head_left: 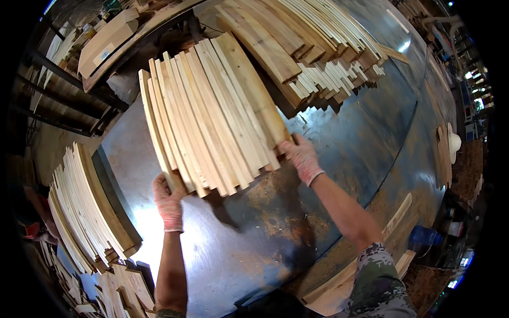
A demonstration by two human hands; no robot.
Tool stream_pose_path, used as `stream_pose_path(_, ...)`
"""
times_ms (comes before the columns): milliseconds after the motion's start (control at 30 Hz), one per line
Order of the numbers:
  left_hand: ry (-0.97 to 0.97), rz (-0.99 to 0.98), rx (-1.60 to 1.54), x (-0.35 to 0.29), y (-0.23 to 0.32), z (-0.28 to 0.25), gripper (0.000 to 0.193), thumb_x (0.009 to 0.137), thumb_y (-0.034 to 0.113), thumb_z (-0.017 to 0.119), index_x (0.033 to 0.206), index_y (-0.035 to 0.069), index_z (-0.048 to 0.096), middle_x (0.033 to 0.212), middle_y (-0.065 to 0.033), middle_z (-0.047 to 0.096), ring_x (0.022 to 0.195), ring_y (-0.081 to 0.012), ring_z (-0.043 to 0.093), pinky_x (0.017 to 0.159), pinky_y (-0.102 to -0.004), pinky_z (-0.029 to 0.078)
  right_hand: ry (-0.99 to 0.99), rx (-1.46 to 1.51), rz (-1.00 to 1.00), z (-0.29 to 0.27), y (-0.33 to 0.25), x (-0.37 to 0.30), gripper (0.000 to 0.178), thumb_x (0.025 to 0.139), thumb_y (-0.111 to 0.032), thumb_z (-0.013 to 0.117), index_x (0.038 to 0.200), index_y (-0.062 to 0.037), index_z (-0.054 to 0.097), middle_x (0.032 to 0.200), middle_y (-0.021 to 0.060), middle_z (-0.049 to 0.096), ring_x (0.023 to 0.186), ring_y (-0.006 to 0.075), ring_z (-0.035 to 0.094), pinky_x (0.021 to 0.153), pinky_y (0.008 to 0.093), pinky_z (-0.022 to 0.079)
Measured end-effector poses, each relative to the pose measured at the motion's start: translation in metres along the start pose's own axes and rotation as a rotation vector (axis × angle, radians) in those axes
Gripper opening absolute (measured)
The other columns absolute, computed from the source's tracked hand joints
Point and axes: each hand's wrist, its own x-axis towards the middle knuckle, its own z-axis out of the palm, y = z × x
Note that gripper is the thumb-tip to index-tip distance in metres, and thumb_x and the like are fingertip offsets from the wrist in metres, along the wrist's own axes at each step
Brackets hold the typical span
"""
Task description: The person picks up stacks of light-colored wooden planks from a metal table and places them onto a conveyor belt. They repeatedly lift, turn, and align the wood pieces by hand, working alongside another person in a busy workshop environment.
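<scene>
Head camera view: pale wooden strips (209,119), narrow and square-edged, lie side by side in a tight row, their near ends stepped unevenly and their grain running lengthwise. A wider board (249,85), smooth and yellowish with small dark marks, closes the row's right side. Beneath spreads a bluish metal surface (360,143), glossy where light strikes it and scuffed with brown patches. More planks and slats are stacked in a rough-ended pile (260,45) beyond, to the right, while a second row of strips (93,199) lies at left.

An open-flapped cardboard box (108,42) sits at upper left, its contents hidden from me; a blue container (425,235) stands at lower right, its inside too dark to read.

My gloved left hand (168,197) is closed around the row's near left corner, and my gloved right hand (302,159) clasps the near right corner at the wider board's end. The row extends away from me between both grips; I cannot tell whether it rests fully on the metal.
</scene>
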Motion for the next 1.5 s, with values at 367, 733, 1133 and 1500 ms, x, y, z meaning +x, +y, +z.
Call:
stream_pose_path(367, -0.18, -0.13, 0.057, 0.083, 0.0, -0.044, 0.07, 0.11, 0.039, 0.063, 0.162, -0.005, 0.044, 0.155, -0.0176, 0.058, 0.142, -0.0271, 0.056, 0.121, -0.0373, 0.043, -0.355, -0.748, -0.327, 0.01, -0.069, -0.042, 0.066, 0.106, -0.047, 0.063, 0.152, -0.0006, 0.056, 0.127, 0.0216, 0.067, 0.124, 0.0368, 0.065, 0.109, 0.045, 0.051)
stream_pose_path(733, -0.15, -0.396, -0.408, 0.144, 0.021, 0.012, 0.079, 0.105, 0.05, 0.067, 0.166, 0.007, 0.042, 0.157, -0.0107, 0.054, 0.138, -0.0244, 0.057, 0.117, -0.0406, 0.047, -0.523, 0.774, -0.211, 0.098, -0.032, 0.122, 0.063, 0.114, -0.021, 0.059, 0.169, -0.0065, 0.034, 0.155, 0.0098, 0.055, 0.13, 0.013, 0.06, 0.109, 0.0286, 0.052)
stream_pose_path(1133, -0.338, -0.268, -0.3, -0.053, 0.01, -0.069, 0.088, 0.093, 0.034, 0.075, 0.165, 0.007, 0.033, 0.145, -0.0164, 0.059, 0.13, -0.0302, 0.063, 0.109, -0.0459, 0.056, -0.32, 0.597, -0.044, 0.045, 0.047, -0.118, 0.094, 0.099, -0.03, 0.073, 0.169, 0.0095, 0.023, 0.164, 0.0198, 0.044, 0.148, 0.0305, 0.046, 0.127, 0.0391, 0.031)
stream_pose_path(1500, -0.397, -0.698, -0.518, -0.287, -0.086, -0.216, 0.068, 0.086, 0.013, 0.083, 0.146, -0.001, 0.056, 0.122, -0.0121, 0.073, 0.11, -0.0252, 0.073, 0.096, -0.0416, 0.063, -0.54, 0.51, 0.35, -0.025, 0.13, -0.354, 0.074, 0.093, -0.009, 0.073, 0.16, 0.0011, 0.043, 0.11, 0.0061, 0.07, 0.095, 0.0148, 0.065, 0.092, 0.0323, 0.054)
